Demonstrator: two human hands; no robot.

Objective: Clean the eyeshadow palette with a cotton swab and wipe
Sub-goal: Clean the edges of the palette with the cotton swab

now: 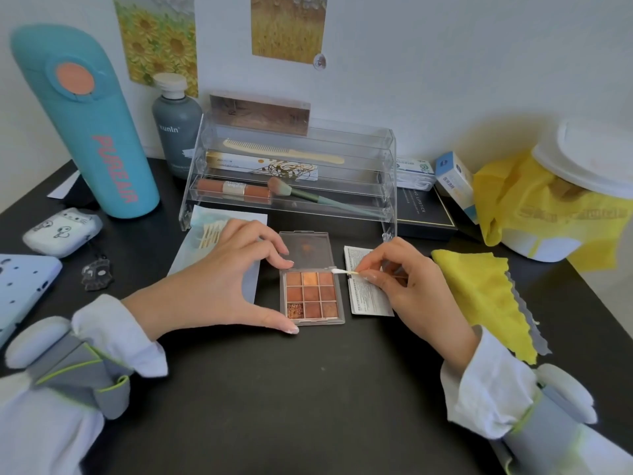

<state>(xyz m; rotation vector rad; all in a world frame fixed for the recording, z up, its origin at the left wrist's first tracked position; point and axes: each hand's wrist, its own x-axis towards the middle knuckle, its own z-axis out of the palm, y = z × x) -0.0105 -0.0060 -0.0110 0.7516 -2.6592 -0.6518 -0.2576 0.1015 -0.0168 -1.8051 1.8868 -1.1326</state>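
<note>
An open eyeshadow palette (311, 295) with brown and orange pans lies flat on the black table, its clear lid (306, 250) folded back. My left hand (219, 282) braces it, thumb at the near left corner and fingertips at the hinge. My right hand (407, 282) pinches a cotton swab (340, 272) whose white tip touches the palette's top right corner. A white wipe sachet (368, 296) lies just right of the palette, partly under my right hand.
A bag of cotton swabs (209, 234) lies behind my left hand. A clear acrylic organiser (291, 173) stands behind the palette. A yellow cloth (486, 296) lies at right, a teal bottle (89, 132) and an earbud case (63, 228) at left.
</note>
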